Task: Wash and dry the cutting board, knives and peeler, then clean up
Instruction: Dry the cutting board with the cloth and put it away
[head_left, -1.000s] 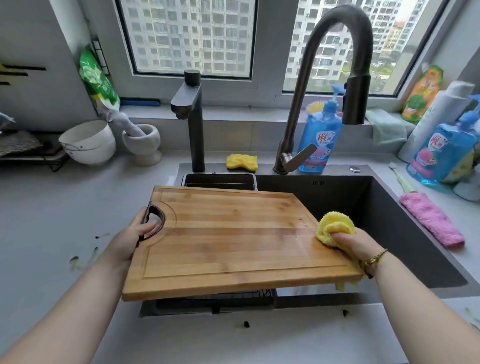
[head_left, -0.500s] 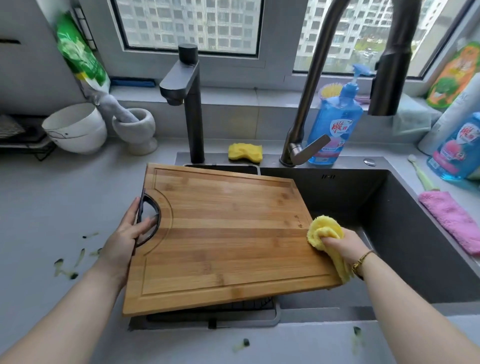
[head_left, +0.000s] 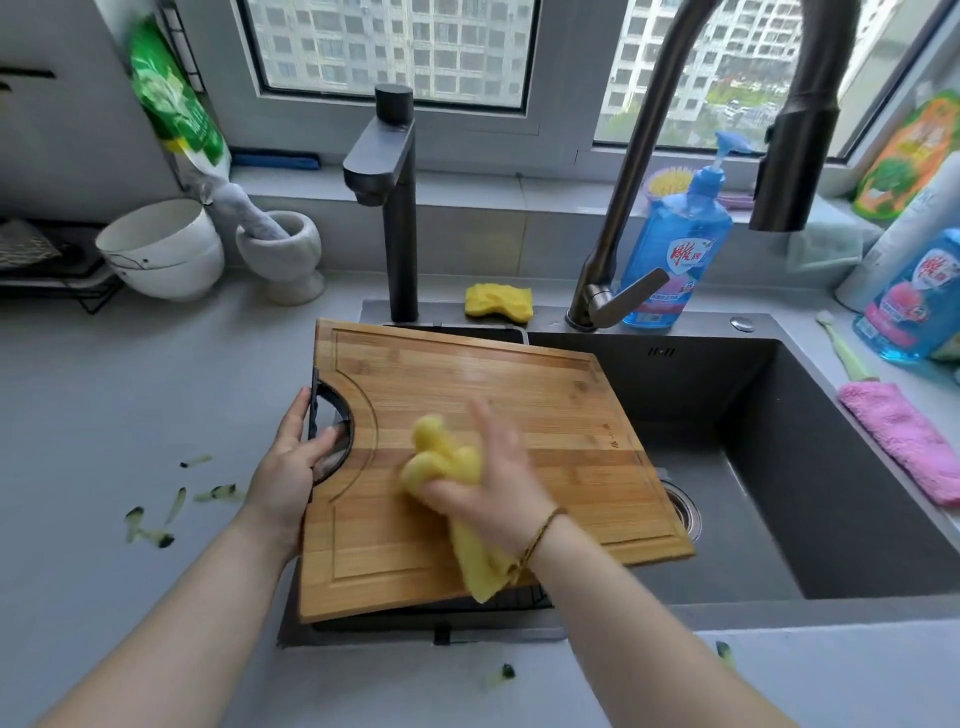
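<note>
A wooden cutting board (head_left: 519, 415) lies over the left part of the dark sink (head_left: 779, 467). My left hand (head_left: 296, 462) grips the board's black handle cut-out at its left edge, thumb through the hole. On the board's middle, my right hand (head_left: 498, 478) holds a bunched yellow cloth (head_left: 441, 462) and presses it against the wood; a tail of the cloth hangs under my wrist. The right hand is motion-blurred. No knives or peeler show.
A tall curved faucet (head_left: 649, 156) and a smaller dark tap (head_left: 395, 208) rise behind the sink. A yellow sponge (head_left: 498, 301), blue soap bottle (head_left: 675, 249), pink cloth (head_left: 904, 441), white bowls (head_left: 161, 249) and mortar (head_left: 280, 254) stand around. Green peel scraps (head_left: 156, 519) lie on the left counter.
My right hand with the yellow cloth has moved from the board's right edge leftward onto its middle. The board has turned a little and my left hand keeps the handle.
</note>
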